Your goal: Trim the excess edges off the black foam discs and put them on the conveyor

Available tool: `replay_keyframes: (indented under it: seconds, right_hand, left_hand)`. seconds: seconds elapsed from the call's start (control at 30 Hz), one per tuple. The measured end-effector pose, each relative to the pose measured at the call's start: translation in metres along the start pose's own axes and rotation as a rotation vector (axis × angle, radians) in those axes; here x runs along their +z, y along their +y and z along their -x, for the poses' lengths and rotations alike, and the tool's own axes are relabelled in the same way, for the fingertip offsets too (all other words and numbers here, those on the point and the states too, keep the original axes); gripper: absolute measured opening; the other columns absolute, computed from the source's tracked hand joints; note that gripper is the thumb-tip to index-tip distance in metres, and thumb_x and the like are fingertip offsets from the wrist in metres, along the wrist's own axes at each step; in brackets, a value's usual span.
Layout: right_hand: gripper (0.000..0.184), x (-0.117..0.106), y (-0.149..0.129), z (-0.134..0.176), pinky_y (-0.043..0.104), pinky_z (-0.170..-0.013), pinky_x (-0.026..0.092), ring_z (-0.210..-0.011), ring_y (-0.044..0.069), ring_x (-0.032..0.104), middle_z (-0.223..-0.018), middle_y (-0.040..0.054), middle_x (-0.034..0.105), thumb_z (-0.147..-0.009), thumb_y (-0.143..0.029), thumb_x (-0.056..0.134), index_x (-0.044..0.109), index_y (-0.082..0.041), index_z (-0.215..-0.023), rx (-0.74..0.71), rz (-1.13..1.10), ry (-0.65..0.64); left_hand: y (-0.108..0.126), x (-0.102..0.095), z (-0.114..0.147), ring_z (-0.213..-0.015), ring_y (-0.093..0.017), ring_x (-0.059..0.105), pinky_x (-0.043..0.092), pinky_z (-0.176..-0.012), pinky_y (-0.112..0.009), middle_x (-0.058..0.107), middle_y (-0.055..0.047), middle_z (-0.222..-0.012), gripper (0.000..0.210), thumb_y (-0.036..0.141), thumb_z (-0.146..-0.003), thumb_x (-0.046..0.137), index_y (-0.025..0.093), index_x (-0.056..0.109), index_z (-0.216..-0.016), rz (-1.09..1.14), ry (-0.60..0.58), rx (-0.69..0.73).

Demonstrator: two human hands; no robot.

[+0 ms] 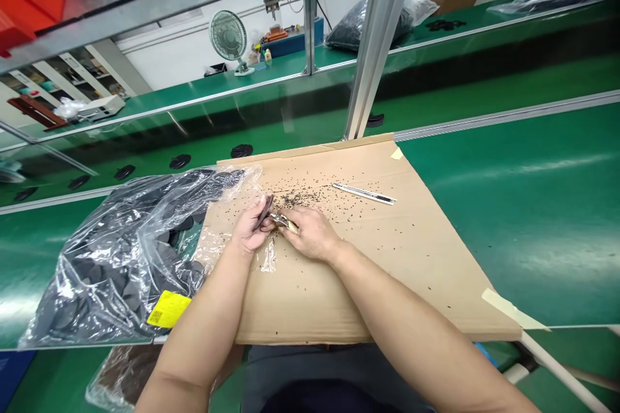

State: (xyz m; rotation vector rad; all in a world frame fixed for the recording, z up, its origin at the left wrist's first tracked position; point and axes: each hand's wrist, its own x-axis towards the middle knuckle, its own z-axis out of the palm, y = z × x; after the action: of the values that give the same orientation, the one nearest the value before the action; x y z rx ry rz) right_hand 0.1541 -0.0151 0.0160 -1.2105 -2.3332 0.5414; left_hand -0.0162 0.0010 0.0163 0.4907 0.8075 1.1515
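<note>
My left hand (250, 226) is closed around a thin dark disc-like part (263, 211), held up on edge above the cardboard sheet (310, 297). In my right hand (310, 232) is a pair of cutting pliers (283, 220), its metal jaws meeting the edge of the dark part. Fingers cover most of the pliers' handles. Small black scraps (295, 199) lie scattered on the cardboard just beyond both hands. To the right of them rests a slim silver utility knife (364, 193). A clear plastic bag (126, 251) full of dark flat parts lies left of my left hand.
A yellow label (168, 308) sits on the bag. Behind the cardboard, several dark parts (180, 161) are spaced along the green conveyor belt (290, 122). An upright metal post (378, 45) rises at the cardboard's far edge. A fan (228, 36) stands farther back.
</note>
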Motion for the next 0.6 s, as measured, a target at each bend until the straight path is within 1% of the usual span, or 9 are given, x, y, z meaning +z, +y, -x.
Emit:
replay_keyframes:
  seconds: [0.17, 0.37, 0.6]
  right_hand:
    - [0.034, -0.002, -0.002, 0.000, 0.029, -0.080, 0.043, -0.094, 0.020, 0.059, -0.104, 0.0039, 0.063, -0.090, -0.032, 0.047, 0.056, -0.028, -0.122, 0.037, 0.041, -0.055]
    - [0.033, -0.006, -0.007, -0.001, 0.029, -0.076, 0.044, -0.091, 0.019, 0.059, -0.103, 0.0040, 0.064, -0.089, -0.025, 0.042, 0.056, -0.027, -0.119, 0.108, 0.117, -0.122]
    - [0.034, -0.010, -0.013, -0.002, 0.030, -0.073, 0.046, -0.086, 0.021, 0.062, -0.105, 0.0050, 0.066, -0.087, -0.020, 0.042, 0.059, -0.025, -0.115, 0.128, 0.203, -0.159]
  left_hand:
    - [-0.001, 0.001, 0.000, -0.038, -0.003, 0.036, 0.025, -0.034, -0.013, 0.049, 0.004, -0.063, 0.024, 0.023, -0.078, 0.069, 0.014, 0.055, -0.094, -0.050, -0.012, 0.015]
    - [-0.004, 0.001, -0.001, -0.039, -0.004, 0.037, 0.026, -0.035, -0.013, 0.050, 0.003, -0.062, 0.026, 0.022, -0.077, 0.070, 0.013, 0.055, -0.095, -0.067, 0.040, 0.048]
    - [-0.005, 0.001, -0.001, -0.039, -0.004, 0.038, 0.026, -0.035, -0.013, 0.050, 0.003, -0.061, 0.027, 0.024, -0.076, 0.071, 0.013, 0.056, -0.096, -0.097, 0.091, 0.046]
